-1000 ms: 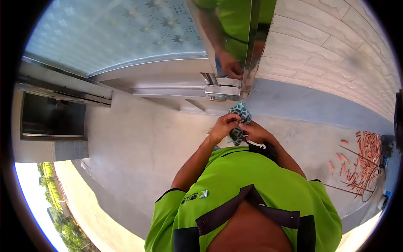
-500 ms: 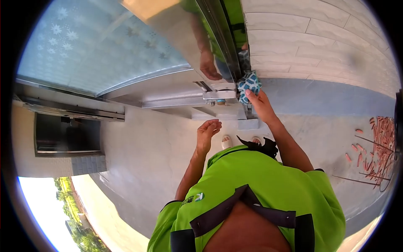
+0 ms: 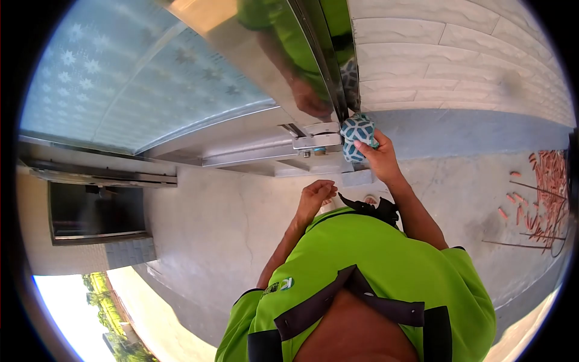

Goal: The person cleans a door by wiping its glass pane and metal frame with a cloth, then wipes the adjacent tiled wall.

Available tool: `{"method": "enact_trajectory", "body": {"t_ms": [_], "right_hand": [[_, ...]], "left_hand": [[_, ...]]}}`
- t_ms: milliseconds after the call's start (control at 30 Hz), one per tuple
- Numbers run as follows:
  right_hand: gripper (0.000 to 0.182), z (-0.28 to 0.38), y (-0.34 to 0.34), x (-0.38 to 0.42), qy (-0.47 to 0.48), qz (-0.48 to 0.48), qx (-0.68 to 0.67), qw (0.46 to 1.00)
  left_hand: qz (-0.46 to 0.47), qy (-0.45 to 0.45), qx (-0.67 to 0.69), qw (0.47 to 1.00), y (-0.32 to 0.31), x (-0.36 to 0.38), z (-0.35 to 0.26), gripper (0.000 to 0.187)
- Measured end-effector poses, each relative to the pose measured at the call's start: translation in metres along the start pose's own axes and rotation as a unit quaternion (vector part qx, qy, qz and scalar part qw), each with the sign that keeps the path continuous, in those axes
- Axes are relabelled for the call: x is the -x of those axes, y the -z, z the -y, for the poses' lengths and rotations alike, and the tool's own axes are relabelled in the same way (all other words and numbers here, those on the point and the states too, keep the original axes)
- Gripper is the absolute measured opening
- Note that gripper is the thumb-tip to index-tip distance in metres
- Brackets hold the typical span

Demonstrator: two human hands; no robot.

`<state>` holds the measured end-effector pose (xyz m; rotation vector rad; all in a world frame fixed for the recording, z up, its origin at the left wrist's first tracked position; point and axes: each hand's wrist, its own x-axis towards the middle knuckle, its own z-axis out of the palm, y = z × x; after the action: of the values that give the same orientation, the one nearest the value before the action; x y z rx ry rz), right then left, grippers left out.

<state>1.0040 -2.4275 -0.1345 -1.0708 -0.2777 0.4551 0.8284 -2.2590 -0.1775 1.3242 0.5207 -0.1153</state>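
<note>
My right hand (image 3: 381,158) is closed on a bunched cloth (image 3: 358,131) with a blue-and-white geometric pattern. The cloth rests against the lower part of the shiny metal door frame (image 3: 325,54), at the edge nearest the wall. Just left of the cloth a metal door handle (image 3: 316,141) sticks out of the polished door. My left hand (image 3: 316,198) hangs in front of my body below the handle, its fingers curled in and nothing visible in them.
A patterned glass panel (image 3: 139,78) fills the door at the upper left. Pale tiled wall (image 3: 446,60) with a grey base band stands to the right. Several reddish, stick-like pieces (image 3: 546,193) and thin rods lie on the concrete floor (image 3: 205,229) at the right.
My right hand and the cloth have come slightly lower along the frame. My left hand has shifted right and down, closer to my body.
</note>
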Motion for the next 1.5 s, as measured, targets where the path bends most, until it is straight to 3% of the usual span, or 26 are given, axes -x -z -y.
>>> {"method": "enact_trajectory", "body": {"t_ms": [67,167,600,767,1000,1067,1167,1233,1300,1367,1500], "right_hand": [[0.024,0.006,-0.002,-0.004,0.056,0.028,0.135,0.989],[0.023,0.0,-0.006,-0.006,0.001,0.028,0.13,0.991],[0.027,0.023,-0.018,-0.016,-0.068,-0.014,0.215,0.974],[0.029,0.013,-0.015,-0.019,-0.101,-0.064,0.166,0.979],[0.022,0.008,-0.01,-0.018,-0.079,-0.039,0.125,0.988],[0.017,-0.003,0.0,-0.019,-0.072,-0.059,-0.06,0.994],[0.015,0.011,-0.003,-0.019,-0.06,-0.121,-0.143,0.98],[0.013,0.022,-0.005,-0.019,-0.034,-0.104,-0.141,0.984],[0.012,0.035,-0.008,-0.015,0.004,-0.027,0.039,0.999],[0.011,0.031,-0.017,-0.012,0.03,-0.014,0.002,0.999],[0.016,-0.002,0.006,-0.014,0.008,-0.006,0.102,0.995]], "left_hand": [[0.001,0.0,-0.003,1.0,0.002,-0.002,0.0,0.03],[-0.001,-0.006,0.0,1.0,0.006,-0.004,0.001,0.03],[-0.017,-0.016,0.03,0.999,0.009,-0.008,0.002,0.03],[-0.024,-0.01,0.03,0.999,0.012,-0.006,0.003,0.03],[-0.022,-0.026,0.04,0.999,0.015,-0.005,0.006,0.031],[-0.027,-0.026,0.039,0.999,0.016,-0.004,0.007,0.031],[-0.039,-0.014,0.034,0.999,0.017,-0.002,0.004,0.03],[-0.045,-0.001,0.03,0.999,0.019,0.0,0.004,0.028],[-0.047,0.0,0.036,0.998,0.019,0.0,0.004,0.029],[-0.043,0.0,0.034,0.999,0.018,0.002,0.003,0.029],[-0.022,-0.019,0.04,0.999,0.015,-0.001,0.002,0.03]]}}
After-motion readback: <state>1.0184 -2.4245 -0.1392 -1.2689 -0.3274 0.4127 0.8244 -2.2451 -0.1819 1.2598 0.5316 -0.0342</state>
